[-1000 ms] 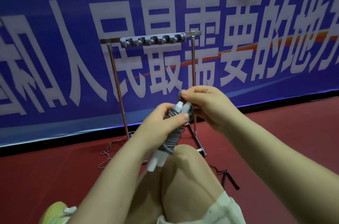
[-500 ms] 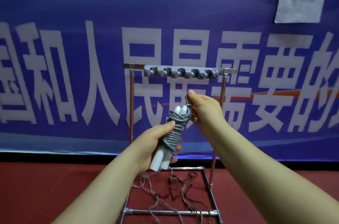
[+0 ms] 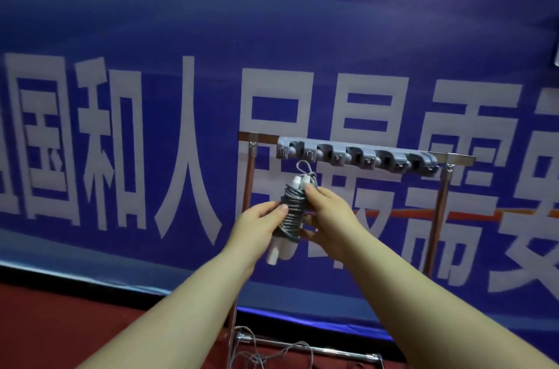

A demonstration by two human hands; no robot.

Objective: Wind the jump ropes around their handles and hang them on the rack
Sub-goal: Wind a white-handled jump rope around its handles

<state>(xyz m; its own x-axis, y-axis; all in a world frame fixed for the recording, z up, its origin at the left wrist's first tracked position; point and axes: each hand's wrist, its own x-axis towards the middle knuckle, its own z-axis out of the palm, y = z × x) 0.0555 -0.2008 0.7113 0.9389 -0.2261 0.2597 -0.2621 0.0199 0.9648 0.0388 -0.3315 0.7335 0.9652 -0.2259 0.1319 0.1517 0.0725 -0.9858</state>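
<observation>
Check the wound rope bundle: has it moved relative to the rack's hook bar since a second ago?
Yes. The wound rope bundle, gripped by the left hand and right hand, has risen toward the hook bar; its loop now sits just under the leftmost hooks.

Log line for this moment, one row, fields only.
phase: hanging | left hand: grips wound jump rope | right hand: grips it too | loop: just under rack's leftmost hook, not hung | floor: loose rope

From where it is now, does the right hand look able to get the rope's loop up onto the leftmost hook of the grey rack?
Probably yes. The right hand holds the wound grey jump rope just under the grey plastic hook rack, its loop sticks up towards the leftmost hook, and nothing lies between.
</observation>
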